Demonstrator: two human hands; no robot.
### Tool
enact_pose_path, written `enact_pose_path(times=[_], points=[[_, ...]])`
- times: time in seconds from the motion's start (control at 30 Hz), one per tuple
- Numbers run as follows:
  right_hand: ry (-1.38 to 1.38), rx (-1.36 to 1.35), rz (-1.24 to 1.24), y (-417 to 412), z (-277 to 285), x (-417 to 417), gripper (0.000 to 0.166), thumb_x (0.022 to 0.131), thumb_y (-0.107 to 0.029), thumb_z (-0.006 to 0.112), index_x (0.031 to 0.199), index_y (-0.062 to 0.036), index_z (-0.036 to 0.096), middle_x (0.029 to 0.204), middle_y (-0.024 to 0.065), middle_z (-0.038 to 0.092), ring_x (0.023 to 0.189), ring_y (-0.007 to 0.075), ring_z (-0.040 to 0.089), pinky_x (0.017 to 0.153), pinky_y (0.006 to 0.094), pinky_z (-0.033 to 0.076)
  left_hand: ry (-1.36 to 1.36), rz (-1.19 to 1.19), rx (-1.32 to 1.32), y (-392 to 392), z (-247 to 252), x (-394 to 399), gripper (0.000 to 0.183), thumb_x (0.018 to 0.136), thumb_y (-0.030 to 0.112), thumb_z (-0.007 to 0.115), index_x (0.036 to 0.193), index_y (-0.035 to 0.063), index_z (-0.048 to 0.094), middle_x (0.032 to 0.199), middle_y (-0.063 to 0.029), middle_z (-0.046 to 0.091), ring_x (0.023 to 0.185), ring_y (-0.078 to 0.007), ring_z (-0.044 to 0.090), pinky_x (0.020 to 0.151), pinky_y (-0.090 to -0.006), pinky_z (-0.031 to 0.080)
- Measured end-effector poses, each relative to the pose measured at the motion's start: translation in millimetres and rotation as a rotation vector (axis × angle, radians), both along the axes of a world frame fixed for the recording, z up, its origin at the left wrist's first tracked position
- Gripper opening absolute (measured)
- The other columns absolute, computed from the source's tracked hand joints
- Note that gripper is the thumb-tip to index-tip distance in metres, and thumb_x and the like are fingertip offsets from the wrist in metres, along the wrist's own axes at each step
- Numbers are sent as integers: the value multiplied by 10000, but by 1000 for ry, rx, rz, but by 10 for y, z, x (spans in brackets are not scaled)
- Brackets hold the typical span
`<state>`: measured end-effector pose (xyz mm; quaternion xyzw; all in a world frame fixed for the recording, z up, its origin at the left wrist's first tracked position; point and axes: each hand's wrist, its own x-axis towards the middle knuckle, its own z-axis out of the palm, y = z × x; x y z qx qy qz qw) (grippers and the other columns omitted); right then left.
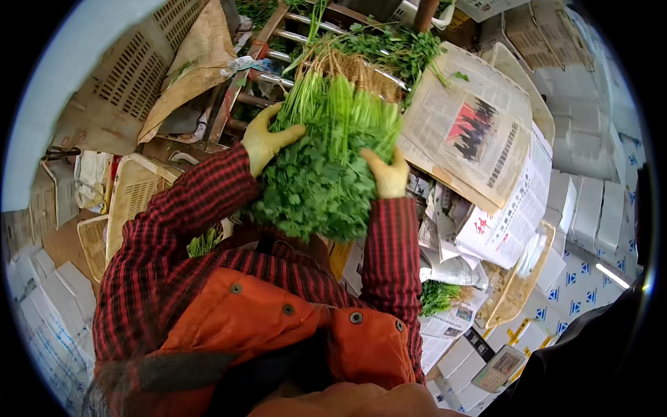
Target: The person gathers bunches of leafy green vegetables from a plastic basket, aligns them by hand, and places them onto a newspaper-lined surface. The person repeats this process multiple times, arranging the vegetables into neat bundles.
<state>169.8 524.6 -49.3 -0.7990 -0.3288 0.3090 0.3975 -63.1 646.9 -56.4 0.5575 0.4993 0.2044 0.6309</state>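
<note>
A large bundle of leafy green herbs point(323, 177), which looks like cilantro, lies between my two hands, its stems and brown roots pointing away from me. My left hand point(271, 138), in a pale yellow glove, grips the bundle's left side, thumb on top. My right hand point(386, 172), gloved the same way, holds the right side. The fingers' undersides are hidden by leaves. Beneath the roots is a rack of metal rollers point(292, 35) in a worn, reddish frame. More loose herbs point(388, 44) lie on it at the top.
Stacked newspapers point(469, 130) lie to the right of the bundle. Below them, a smaller herb bunch point(440, 298) rests on newspaper near a yellowish plastic crate point(521, 281). Another crate point(133, 193) stands at left. White boxes point(589, 208) and a digital scale point(499, 368) are at right.
</note>
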Motion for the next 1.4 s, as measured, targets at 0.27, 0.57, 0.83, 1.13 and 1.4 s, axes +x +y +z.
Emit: enact_pose_path(times=[0.27,0.57,0.83,1.13,1.4], points=[[-160,-37,70,-120,-463,191,849,717,-232,821,1380,84,395,1360,269,476,1260,326,466,1067,380,363,325,-127,282,147,-329,-386,793,817,293,720,1438,-19,337,1422,-204,441,1231,-294,501,1018,-368,416],[-97,-34,46,-1,-549,390,723,761,-218,785,1363,16,461,1326,202,535,1230,296,499,1053,388,383,-20,-508,1073,351,454,121,462,880,243,631,1286,38,552,1294,-181,568,1207,-290,541,980,-423,453],[-35,48,172,-11,-418,312,711,761,-94,776,1379,21,443,1359,206,502,1259,286,480,1057,380,381,86,-874,1218,-86,-29,481,490,906,311,603,1325,75,511,1363,-111,536,1102,-215,608,818,-343,473],[-624,-296,266,1046,172,337,986,753,-623,677,1407,48,370,1326,275,515,1202,396,531,977,436,448,-44,-880,1200,24,8,496,414,931,333,545,1257,80,579,1255,-103,612,1003,-210,632,829,-360,456],[-905,-542,221,857,1123,400,729,801,-603,624,1349,-132,528,901,127,713,836,290,691,758,396,534,372,-118,689,825,93,-587,568,886,317,606,1312,-44,500,1109,-188,669,968,-316,654,871,-418,493]])
